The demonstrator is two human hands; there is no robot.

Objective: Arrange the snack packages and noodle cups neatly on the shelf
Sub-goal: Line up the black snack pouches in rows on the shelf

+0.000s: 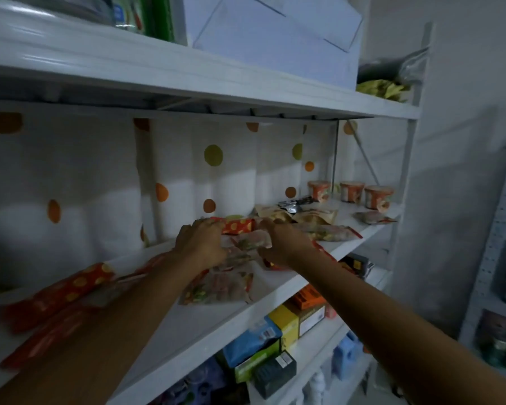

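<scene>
- The person reaches both arms onto the middle shelf [187, 325]. The left hand [200, 241] and the right hand [281, 242] meet over a clear packet [246, 244] near the shelf's middle.
- The fingers of both hands curl down onto that packet, 1 hand on each side, and seem to pinch its edges. Blur hides the exact grip.
- Just behind the hands lies a red spotted packet [237, 226]. Whether it touches the clear one cannot be told.
- 3 noodle cups [351, 192] stand upright in a close row at the far right end of the shelf and look already placed.
- Tan pouches [313, 217] lie flat in a loose, overlapping heap left of the cups, and 1 single packet [374, 218] lies apart to their right.
- More clear packets [216, 287] lie askew near the front edge, below the hands. Long red packets [65, 290] lie slanted at the near left, beside the left forearm.
- Spotted white rolls [100, 185] fill the back of the shelf.
- By the look of it, the task is at an early to middle stage. The cups appear sorted, while most snack packets lie scattered and need gathering by kind and squaring up.
</scene>
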